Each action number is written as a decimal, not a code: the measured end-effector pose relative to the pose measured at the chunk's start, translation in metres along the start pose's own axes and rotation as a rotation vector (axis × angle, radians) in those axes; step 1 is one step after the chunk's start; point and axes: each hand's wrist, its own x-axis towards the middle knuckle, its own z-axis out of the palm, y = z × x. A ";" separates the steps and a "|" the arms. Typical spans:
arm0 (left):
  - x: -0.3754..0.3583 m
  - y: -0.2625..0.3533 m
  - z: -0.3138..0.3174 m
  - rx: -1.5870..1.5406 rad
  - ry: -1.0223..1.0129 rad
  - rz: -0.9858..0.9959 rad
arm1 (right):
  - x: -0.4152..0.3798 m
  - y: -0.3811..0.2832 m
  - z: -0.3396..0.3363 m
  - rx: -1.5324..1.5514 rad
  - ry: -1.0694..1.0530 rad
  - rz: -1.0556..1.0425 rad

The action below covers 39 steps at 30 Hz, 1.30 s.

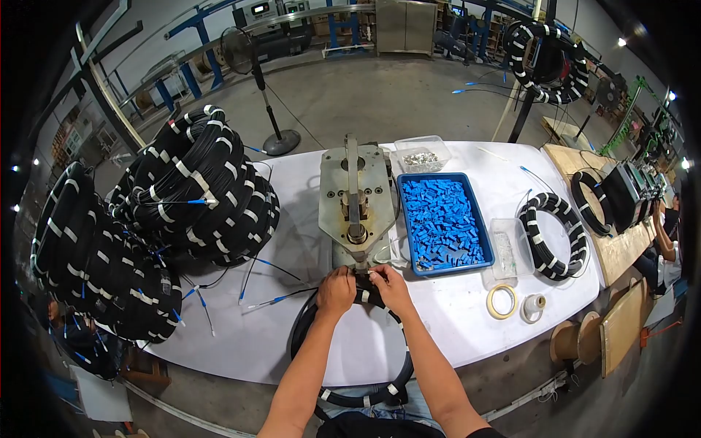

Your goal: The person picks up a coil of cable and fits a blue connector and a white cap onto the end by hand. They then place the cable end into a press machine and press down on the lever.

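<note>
Holds left hand and right hand curled close together at the press; cannot tell the exact grip. Has the taped black coil just beneath, over the near edge of the worktop, with blue pieces in a tray rightward and stacked coils leftward.

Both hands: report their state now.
Left hand: fingers curled at the press's near end; what they hold cannot be told.
Right hand: fingers bent there too; grip cannot be told.
</note>
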 end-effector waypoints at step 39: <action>-0.002 -0.001 0.003 -0.007 0.044 0.006 | 0.001 0.005 0.000 0.015 0.025 -0.018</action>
